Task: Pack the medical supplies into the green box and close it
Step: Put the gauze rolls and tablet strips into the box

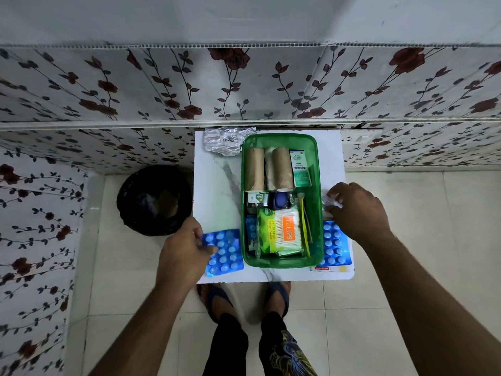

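The open green box (317, 169) stands in the middle of a small white table (217, 191). Inside it lie two brown rolls, a green-and-white carton, small bottles and a cotton swab pack (284, 232). My left hand (184, 253) pinches the left edge of a blue tablet strip (225, 253) lying left of the box. My right hand (357, 210) rests right of the box, its fingers closed on a small silver-white packet (332, 202). Another blue tablet strip (336, 245) lies under that wrist. No lid is visible.
A crumpled silver foil strip (225, 141) lies at the table's back left corner. A black-lined bin (154, 199) stands on the tiled floor left of the table. A floral-papered wall runs behind. My feet in sandals (244, 297) are at the table's front edge.
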